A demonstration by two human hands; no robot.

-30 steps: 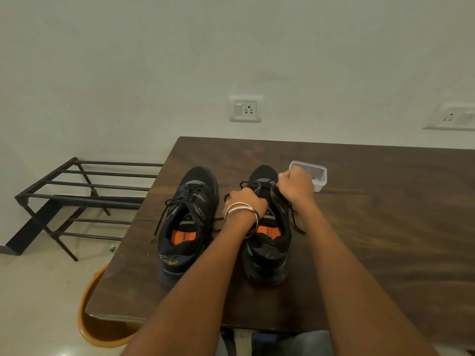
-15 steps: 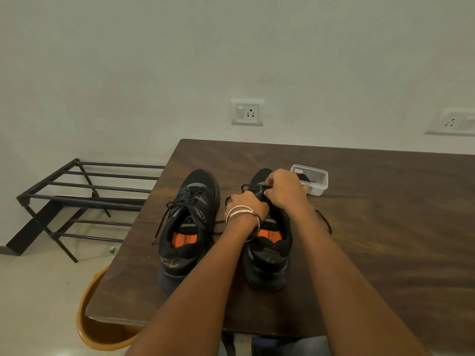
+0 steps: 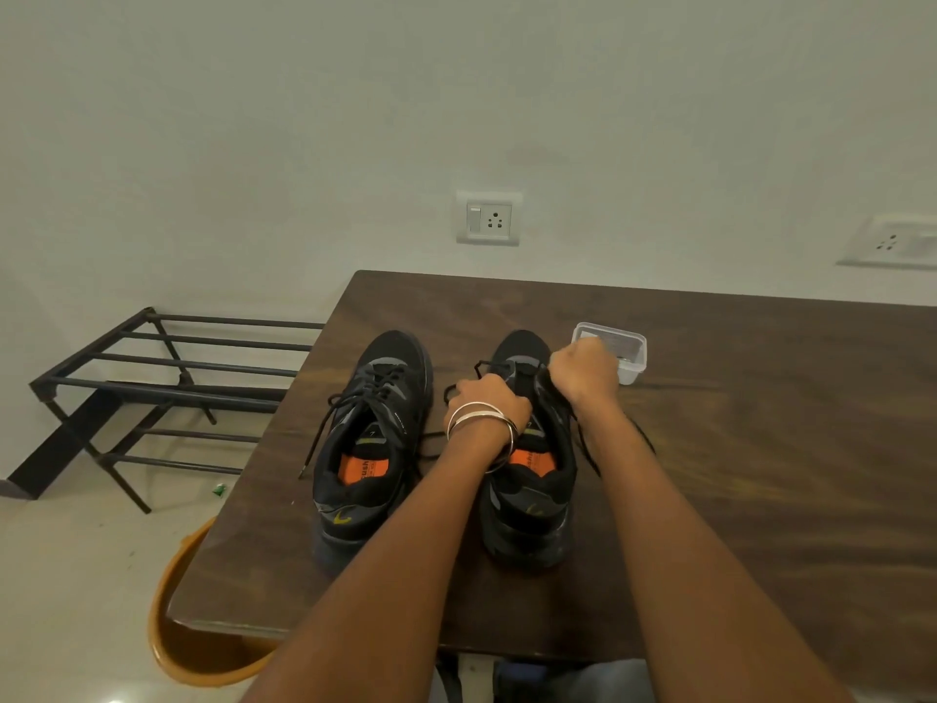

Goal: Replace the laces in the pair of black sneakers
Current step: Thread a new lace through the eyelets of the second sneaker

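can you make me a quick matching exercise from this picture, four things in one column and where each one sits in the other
Things:
1. black sneaker with its lace still threaded
2. small clear plastic container
3. orange plastic tub
4. black metal rack

Places:
A. on the floor, partly under the near left corner of the dark wooden table
B. on the table, just beyond the right hand
C. on the floor by the wall, left of the table
D. on the table, left of the sneaker that both hands are on

Pairs: 1-D, 2-B, 3-A, 4-C

fingertips: hidden | container (image 3: 628,347) contents: unclear | bucket (image 3: 182,646): partly under table (image 3: 760,449)
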